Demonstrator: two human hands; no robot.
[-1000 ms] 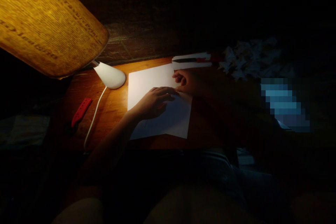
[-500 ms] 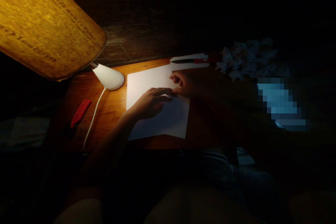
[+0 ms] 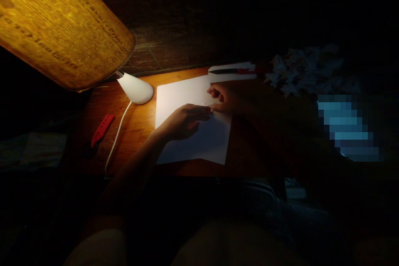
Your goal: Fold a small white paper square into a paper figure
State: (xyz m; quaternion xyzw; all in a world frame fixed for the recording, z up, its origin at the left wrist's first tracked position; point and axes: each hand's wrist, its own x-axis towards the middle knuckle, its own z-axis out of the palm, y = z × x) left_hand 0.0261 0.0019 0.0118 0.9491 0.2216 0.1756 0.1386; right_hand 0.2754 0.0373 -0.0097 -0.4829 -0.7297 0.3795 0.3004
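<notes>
A white sheet of paper lies on the wooden table under my hands, its lower edge bent to a shallow angle near the middle. My left hand rests over it with fingers stretched to the right and thumb apart below. My right hand is on the sheet's right side, fingers curled, its lower fingertips meeting those of my left hand. Small dark marks or bits show where the fingertips meet; I cannot make out what they are. Shadow covers the lower half of the sheet.
A lamp with a printed shade and white base stands at left, its cord trailing down. A red-handled tool lies beside it. Behind are a paper stack, a knife and crumpled paper pieces.
The whole view has shifted, so everything sits slightly farther right. My hands stay together on the paper, and small dark marks now show at the fingertips.
</notes>
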